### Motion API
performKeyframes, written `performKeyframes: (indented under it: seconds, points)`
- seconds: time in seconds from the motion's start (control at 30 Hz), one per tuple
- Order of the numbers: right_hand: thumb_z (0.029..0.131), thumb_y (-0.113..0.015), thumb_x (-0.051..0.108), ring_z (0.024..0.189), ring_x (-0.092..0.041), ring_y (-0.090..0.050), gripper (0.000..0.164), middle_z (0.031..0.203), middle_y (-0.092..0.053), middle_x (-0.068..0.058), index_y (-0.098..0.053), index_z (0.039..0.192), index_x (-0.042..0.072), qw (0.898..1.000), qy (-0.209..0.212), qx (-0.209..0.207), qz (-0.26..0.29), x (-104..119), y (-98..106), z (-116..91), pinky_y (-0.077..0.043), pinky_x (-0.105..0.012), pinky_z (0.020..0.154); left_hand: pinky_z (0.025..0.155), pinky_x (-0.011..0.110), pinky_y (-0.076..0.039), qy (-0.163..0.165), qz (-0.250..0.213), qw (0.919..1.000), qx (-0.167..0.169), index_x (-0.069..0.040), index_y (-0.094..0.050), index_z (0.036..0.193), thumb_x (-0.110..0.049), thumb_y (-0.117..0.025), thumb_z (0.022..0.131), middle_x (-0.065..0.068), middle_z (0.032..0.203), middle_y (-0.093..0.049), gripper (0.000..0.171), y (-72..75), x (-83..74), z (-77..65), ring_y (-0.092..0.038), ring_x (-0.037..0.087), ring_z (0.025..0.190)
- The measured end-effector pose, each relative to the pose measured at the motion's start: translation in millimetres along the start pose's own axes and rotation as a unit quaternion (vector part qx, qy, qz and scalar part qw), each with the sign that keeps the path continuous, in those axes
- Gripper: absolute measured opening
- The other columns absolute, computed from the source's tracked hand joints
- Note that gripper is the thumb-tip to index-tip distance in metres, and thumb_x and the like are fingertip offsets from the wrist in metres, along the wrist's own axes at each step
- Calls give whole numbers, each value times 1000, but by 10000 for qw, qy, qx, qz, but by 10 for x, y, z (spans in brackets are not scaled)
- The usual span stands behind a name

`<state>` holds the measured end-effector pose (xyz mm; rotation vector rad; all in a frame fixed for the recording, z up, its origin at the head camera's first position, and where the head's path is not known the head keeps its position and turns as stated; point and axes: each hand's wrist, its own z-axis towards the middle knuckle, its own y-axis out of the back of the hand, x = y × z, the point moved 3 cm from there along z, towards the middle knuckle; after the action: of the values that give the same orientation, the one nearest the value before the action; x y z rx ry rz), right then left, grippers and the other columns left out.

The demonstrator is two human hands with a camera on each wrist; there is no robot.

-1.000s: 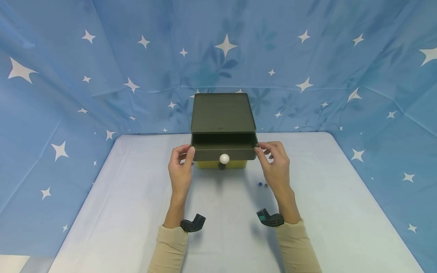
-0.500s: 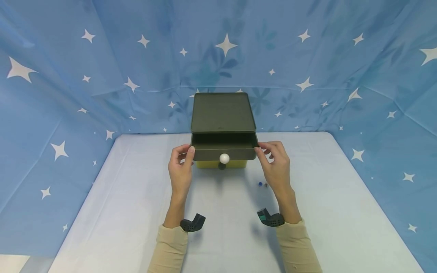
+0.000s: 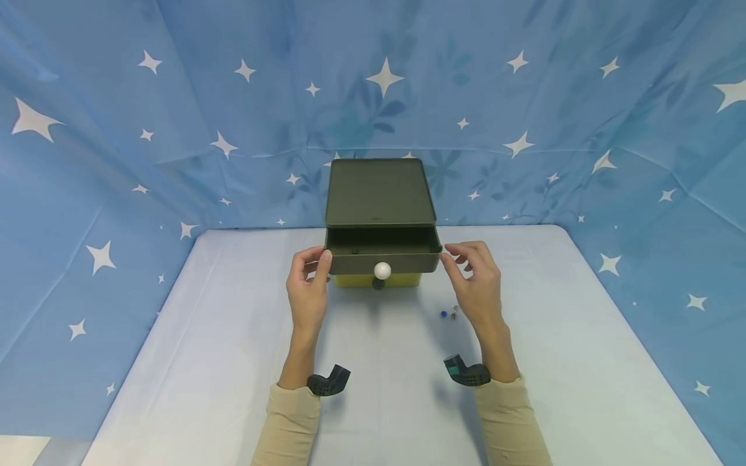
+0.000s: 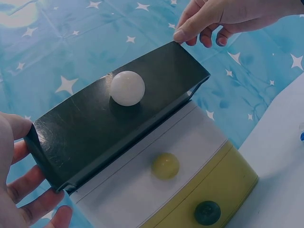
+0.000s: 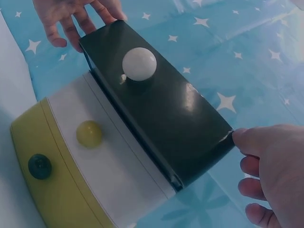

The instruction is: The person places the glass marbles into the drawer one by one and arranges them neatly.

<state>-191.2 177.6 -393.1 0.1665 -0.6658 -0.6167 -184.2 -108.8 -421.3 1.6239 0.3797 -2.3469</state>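
A three-tier drawer box stands with its dark green top drawer (image 3: pixel 408 263) pulled out; a white round knob (image 3: pixel 382 270) sits on the front. My left hand (image 3: pixel 309 285) pinches the drawer's left front corner between thumb and fingers. At the right front corner is my right hand (image 3: pixel 478 285), its thumb tip right at the edge and its other fingers loosely bent beside it. A small dark thing (image 3: pixel 355 251) shows inside the drawer, near its front wall. Below are a white drawer (image 4: pixel 123 178) with a yellow knob (image 4: pixel 165 166) and a yellow drawer (image 4: pixel 237 171) with a dark green knob (image 4: pixel 207 213).
On the white tabletop (image 3: pixel 233 362), a small blue thing (image 3: pixel 444 314) and a small brownish thing (image 3: pixel 454 316) lie near my right wrist, with a tiny pale one (image 3: pixel 455 307) beside them. A blue star-patterned cloth (image 3: pixel 245 110) surrounds the table at the back and sides.
My right hand has shifted slightly right, its fingers coming off the drawer's side. The small dark thing in the drawer and the pale thing on the table now show. My left hand stays put.
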Motion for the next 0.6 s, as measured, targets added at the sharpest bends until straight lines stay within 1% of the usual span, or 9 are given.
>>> performKeyframes:
  seconds: [0.1,0.17,0.3,0.43,0.5,0.6]
  points:
    - [84,-79,2,81,-27,-62,22,98,-67,-16,-73,105,-1,10000,2,-36,-21,-16,24,1,-41,-10,74,71,21,-52,5,-6,10000,-21,-4,-64,118,-25,-67,97,0,110,-62,29,-1,1,2,-59,21,96]
    - [84,-78,2,81,-27,-62,22,98,-67,-16,-73,105,-1,10000,-18,-26,-66,-26,35,0,-42,-12,73,71,21,-52,13,-5,10000,-38,-4,-64,117,-25,-67,97,1,110,-62,29,1,4,2,-59,20,95]
    - [86,-77,4,82,-25,-61,20,98,-67,-15,-73,106,0,9998,-125,55,-137,-39,56,-6,-44,-15,72,71,21,-52,7,-15,10000,-14,-4,-63,118,-26,-67,97,0,110,-62,30,1,-2,2,-59,24,96]
    - [88,-75,5,83,-25,-61,18,99,-67,-14,-73,106,1,9996,-177,142,-182,-58,71,-11,-42,-10,74,72,23,-52,-14,-22,10000,21,-4,-63,118,-27,-66,98,-2,110,-62,31,2,2,4,-59,28,98]
    - [88,-75,4,82,-25,-61,18,99,-66,-14,-73,106,1,9996,-156,156,-192,-70,74,-13,-40,-8,75,73,25,-53,-25,-27,10000,34,-5,-63,118,-27,-67,98,-3,110,-62,30,3,12,7,-59,26,98]
    - [88,-75,3,82,-26,-61,18,98,-66,-14,-73,106,0,9996,-111,166,-213,-97,74,-18,-39,-8,74,73,27,-53,-19,-28,10000,35,-6,-64,118,-27,-67,97,-3,109,-62,30,6,19,8,-59,23,97]
